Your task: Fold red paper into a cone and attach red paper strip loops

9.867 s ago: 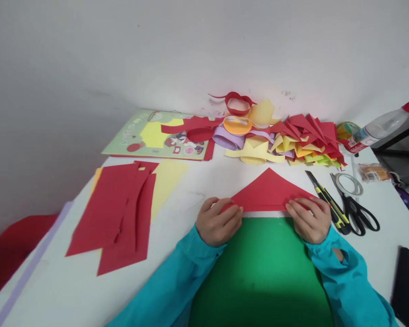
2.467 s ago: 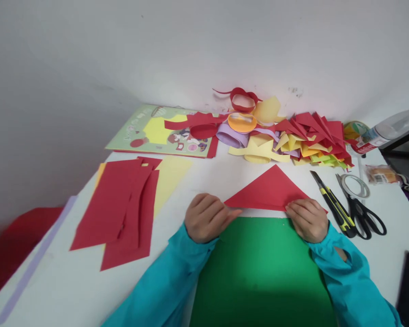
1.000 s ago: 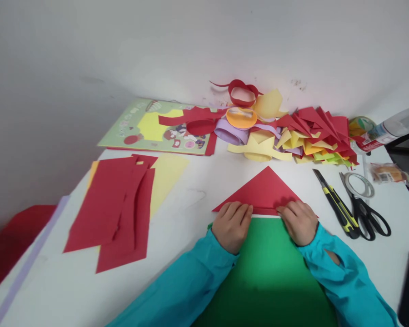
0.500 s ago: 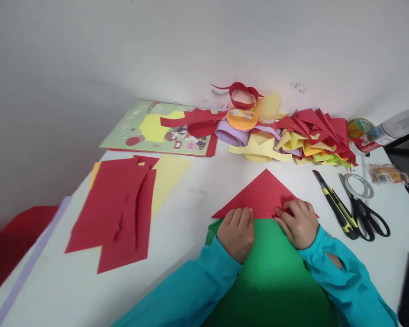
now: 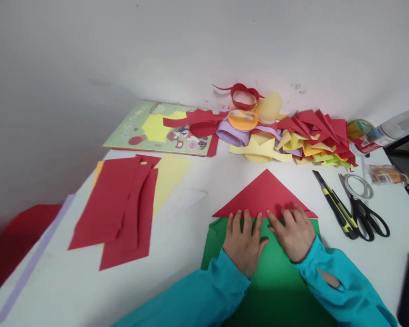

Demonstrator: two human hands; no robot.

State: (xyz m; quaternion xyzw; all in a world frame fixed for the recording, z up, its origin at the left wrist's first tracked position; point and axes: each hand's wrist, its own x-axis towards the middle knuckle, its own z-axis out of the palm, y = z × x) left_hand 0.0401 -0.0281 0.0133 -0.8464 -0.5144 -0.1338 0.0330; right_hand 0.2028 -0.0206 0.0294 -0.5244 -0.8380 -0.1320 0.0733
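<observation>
A red paper triangle lies in front of me, its point toward the wall and its long folded edge toward me. Under that edge is a green sheet, partly covered by my arms. My left hand rests with fingers stretched out, fingertips on the triangle's lower edge left of the middle. To its right, my right hand also lies spread, fingers pressing on the same edge. Neither hand grips anything. A narrow fold line shows along the edge near my right fingers.
Red paper sheets lie at the left, near a green picture book. Folded paper pieces and paper rings stand piled by the wall. At right are a utility knife, black-handled scissors, a tape roll and a plastic bottle.
Both hands have gone from curled fingers on the paper's edge to flat, outstretched fingers. My left hand has shifted slightly right. The triangle stays nearly in place.
</observation>
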